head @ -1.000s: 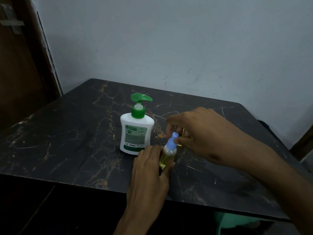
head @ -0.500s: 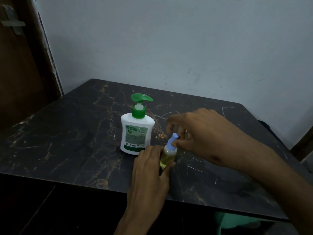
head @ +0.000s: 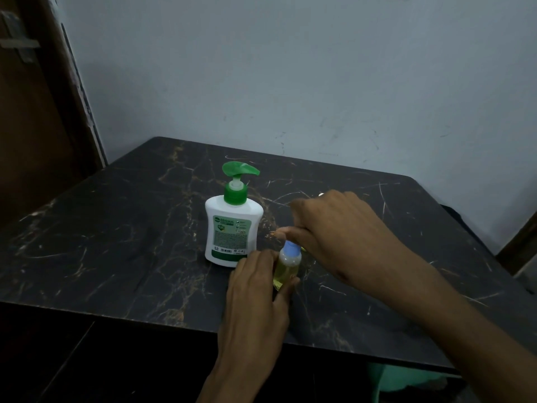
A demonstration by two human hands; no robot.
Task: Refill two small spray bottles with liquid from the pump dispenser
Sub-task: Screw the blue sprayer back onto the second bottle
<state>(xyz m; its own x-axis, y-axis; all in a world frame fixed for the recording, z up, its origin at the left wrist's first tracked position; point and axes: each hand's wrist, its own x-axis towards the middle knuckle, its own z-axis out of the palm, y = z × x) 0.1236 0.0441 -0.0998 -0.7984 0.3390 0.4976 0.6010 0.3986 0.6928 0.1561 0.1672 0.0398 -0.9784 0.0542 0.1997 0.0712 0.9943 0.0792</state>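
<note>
1 small spray bottle (head: 286, 267) stands upright at frame centre, gripped around its body by the left hand (head: 255, 301); its blue cap (head: 291, 249) is pinched from above-right by the right hand (head: 334, 237).

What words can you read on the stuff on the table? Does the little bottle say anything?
"ORIGINAL": on the green and white label of the pump dispenser.
All other print on that label, including the logo badge and the small lines below, is too small and blurred to read.
The small spray bottle shows no text.
The table and the wall show none.
</note>
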